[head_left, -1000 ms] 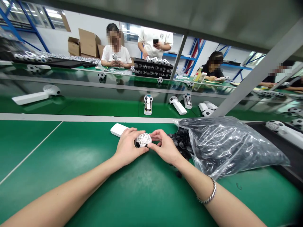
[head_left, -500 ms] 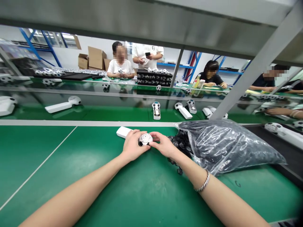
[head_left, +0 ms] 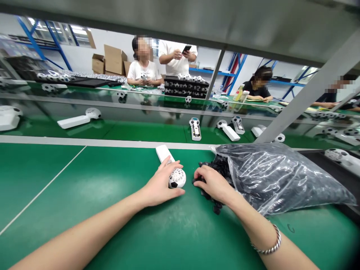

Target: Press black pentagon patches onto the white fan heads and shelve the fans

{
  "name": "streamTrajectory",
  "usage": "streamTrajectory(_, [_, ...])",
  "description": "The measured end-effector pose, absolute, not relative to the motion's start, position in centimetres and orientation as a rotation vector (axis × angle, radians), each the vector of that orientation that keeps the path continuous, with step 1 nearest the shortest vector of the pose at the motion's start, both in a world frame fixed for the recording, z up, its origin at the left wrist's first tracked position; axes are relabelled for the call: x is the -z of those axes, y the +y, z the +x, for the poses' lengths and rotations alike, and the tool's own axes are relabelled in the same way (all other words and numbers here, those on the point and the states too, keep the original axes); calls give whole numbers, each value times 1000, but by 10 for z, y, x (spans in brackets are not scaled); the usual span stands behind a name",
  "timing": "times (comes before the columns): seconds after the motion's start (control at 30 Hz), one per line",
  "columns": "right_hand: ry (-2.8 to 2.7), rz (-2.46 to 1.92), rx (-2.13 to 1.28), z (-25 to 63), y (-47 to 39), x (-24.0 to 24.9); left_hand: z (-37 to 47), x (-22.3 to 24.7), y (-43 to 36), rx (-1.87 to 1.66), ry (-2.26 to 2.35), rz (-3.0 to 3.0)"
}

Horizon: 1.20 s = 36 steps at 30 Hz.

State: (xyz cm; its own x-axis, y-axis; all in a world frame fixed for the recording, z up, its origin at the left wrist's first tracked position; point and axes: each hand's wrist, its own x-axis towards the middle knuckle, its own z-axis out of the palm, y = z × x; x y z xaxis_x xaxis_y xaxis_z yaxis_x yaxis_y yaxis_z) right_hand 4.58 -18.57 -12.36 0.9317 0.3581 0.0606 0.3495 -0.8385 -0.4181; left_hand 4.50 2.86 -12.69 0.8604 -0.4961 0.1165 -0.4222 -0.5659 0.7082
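My left hand is curled around the round head of a white handheld fan with a soccer-ball pattern. Its openwork top faces up, and a black patch shows near the bottom of the head. The white handle points away from me on the green table. My right hand is at the near-left edge of a pile of small black pieces. Its thumb and fingers are drawn together, with a bit of black at the tips. The pile spills from a clear plastic bag.
Beyond a pale rail runs a green conveyor carrying more fans, such as an open-backed one. A slanted metal post stands at right, beside a black tray. Several people sit or stand across the line.
My right hand has left the fan's head and moved right to the black pieces. The fan's handle has swung to point more straight away from me. The camera view has shifted slightly.
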Motion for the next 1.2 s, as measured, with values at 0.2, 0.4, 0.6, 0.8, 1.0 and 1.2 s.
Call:
streamTrajectory(0.2, [-577,-2317,-35,36,-184,121,46,127,26,165,-723,2155])
streamTrajectory(0.4, [-571,-2157,17,31,-177,120,57,119,36,278,-849,2087])
streamTrajectory(0.6, [-714,-2125,60,24,-171,116,57,119,37,305,-915,2048])
streamTrajectory(0.8, [-658,-2065,-23,22,-163,121,57,121,39,297,-894,2060])
streamTrajectory(1.0, [-430,-1882,-172,23,-155,130,55,124,38,277,-804,2079])
streamTrajectory(1.2, [-488,-1981,-107,22,-153,126,52,124,36,260,-767,2098])
